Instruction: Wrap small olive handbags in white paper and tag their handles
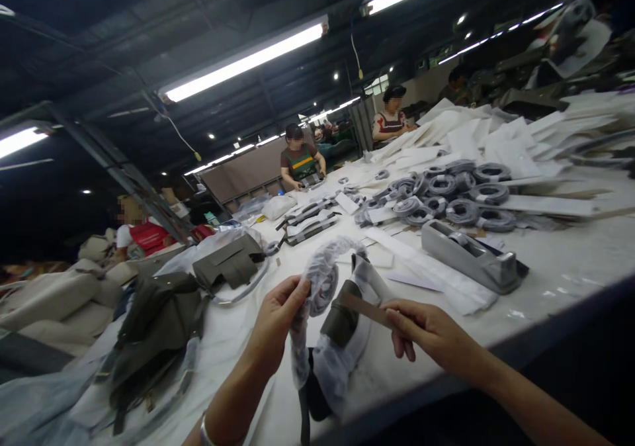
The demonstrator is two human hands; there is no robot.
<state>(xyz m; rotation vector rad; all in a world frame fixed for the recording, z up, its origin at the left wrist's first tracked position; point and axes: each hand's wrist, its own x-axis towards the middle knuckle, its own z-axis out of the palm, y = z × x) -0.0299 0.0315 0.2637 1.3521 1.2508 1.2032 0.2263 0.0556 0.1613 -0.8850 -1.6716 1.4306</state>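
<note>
My left hand (275,323) is closed on a bag handle (320,264) that is wrapped in whitish translucent film, with a coiled strap beside its curve. Below it on the table lies an olive-green bag part (341,323), partly covered in the same film, with a dark strap end hanging near the front edge. Between thumb and fingers, my right hand (426,333) pinches a flat brown strip (368,309). The strip's far end passes in front of the olive part; whether it touches cannot be made out.
A grey tape dispenser (471,257) stands at right, behind it a pile of coiled grey straps (441,188) and white sheets (496,135). Olive bags (153,340) lie at left. Wrapped straps (310,224) lie further back. Two people (300,158) work across the table; another person (149,234) is at left.
</note>
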